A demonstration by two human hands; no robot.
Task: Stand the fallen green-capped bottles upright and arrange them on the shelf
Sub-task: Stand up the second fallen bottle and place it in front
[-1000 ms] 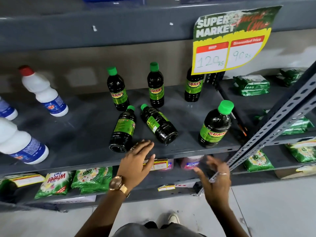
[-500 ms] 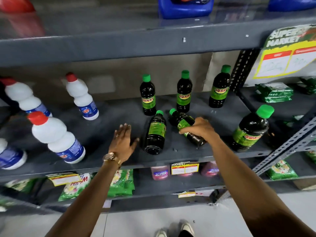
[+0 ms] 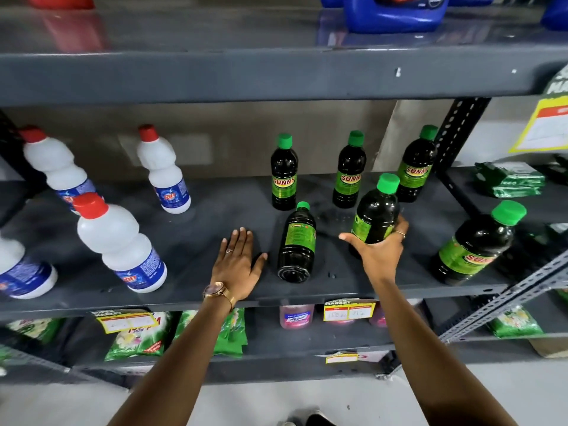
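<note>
So the right hand is wrapped around the lower body of one green-capped bottle, which is held upright, roughly in the middle of the shelf depth-wise; whether its base is touching the shelf can't be made out, since the hand covers it. The left hand is laid flat and open on the shelf near the front edge, fingers spread, nothing gripped, with a watch worn on the wrist.

One fallen bottle is still lying on its side just beside the left hand's thumb, cap pointed toward the back, base toward the front edge. Along the back of the shelf three upright bottles are lined up: the left one, the middle one and the right one, by the rack's upright post. Another upright bottle is parked near the front right corner.

Over toward the left end, white bottles with red caps are stood around, well apart from the green-capped lot. Green packets can be seen on the neighbouring shelf to the right.
</note>
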